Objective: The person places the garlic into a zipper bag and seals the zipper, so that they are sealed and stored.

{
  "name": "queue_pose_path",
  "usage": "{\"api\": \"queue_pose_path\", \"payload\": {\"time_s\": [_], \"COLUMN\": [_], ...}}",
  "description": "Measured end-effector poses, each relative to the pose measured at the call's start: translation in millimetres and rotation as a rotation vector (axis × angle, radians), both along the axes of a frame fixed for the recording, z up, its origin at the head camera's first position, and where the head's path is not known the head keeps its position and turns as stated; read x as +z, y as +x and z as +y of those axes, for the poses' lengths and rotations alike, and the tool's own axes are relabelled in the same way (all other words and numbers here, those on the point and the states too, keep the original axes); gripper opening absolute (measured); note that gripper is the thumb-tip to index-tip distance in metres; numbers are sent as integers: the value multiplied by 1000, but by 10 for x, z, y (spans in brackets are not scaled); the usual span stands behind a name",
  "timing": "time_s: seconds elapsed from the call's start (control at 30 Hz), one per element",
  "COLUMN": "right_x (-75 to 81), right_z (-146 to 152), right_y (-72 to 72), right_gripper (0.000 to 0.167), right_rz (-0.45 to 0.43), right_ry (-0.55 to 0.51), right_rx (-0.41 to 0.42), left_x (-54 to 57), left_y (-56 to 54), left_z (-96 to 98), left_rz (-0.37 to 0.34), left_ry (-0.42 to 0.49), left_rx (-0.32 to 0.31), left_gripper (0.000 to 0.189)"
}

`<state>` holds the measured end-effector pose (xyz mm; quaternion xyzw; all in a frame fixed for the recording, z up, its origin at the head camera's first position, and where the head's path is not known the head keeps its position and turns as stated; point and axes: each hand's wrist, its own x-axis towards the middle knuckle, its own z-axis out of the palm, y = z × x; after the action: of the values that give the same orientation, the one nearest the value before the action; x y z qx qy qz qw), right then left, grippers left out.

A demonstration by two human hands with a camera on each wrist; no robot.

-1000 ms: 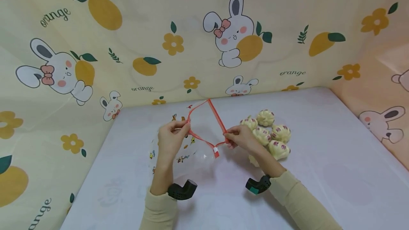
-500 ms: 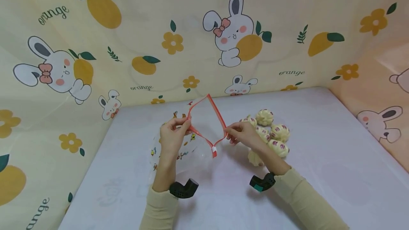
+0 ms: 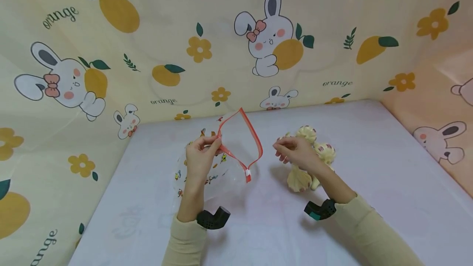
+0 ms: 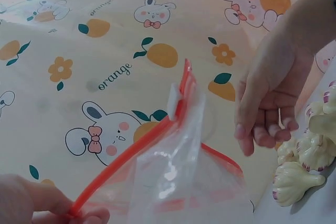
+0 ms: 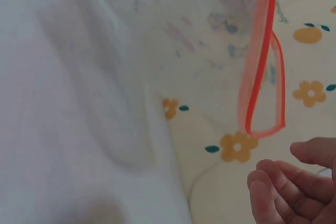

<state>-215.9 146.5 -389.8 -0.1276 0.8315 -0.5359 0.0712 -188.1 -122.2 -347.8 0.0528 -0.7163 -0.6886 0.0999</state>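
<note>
Thumb and fingers of the left hand (image 3: 201, 155) pinch the red rim (image 3: 256, 136) of a clear bag (image 3: 223, 171). The bag is over the middle of the white table (image 3: 258, 233), its mouth spread wide, with little colored pictures on its side. I cannot tell if its bottom touches the table. A small white slider (image 3: 248, 172) sits on the rim. The right hand (image 3: 299, 151) is free, fingers a bit bent, near the bag but not touching it. Pale garlic bulbs (image 3: 325, 152) with purple marks lie in a bunch on the table by that hand, which hides some of them. Each wrist has a black gadget (image 3: 213, 218), next to a tan sleeve (image 3: 184, 239). A yellow cloth (image 3: 221, 11) with bunnies, fruit and flowers stands behind.
</note>
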Motion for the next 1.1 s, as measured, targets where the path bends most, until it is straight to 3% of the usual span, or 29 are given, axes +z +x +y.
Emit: {"api": "queue_pose_path", "payload": {"time_s": [0.2, 0.53, 1.1], "right_x": [20, -42, -143], "right_z": [132, 294, 429], "right_y": [50, 134, 277], "right_gripper": [28, 19, 24], "right_rz": [41, 208, 198], "right_ry": [83, 199, 269], "right_rx": [-50, -46, -45], "left_x": [5, -5, -24], "left_y": [3, 17, 72], "left_z": [-4, -14, -92], "left_rz": [-4, 0, -52], "left_ry": [-9, 26, -34], "left_rx": [-2, -2, -14], "left_gripper": [19, 19, 20]}}
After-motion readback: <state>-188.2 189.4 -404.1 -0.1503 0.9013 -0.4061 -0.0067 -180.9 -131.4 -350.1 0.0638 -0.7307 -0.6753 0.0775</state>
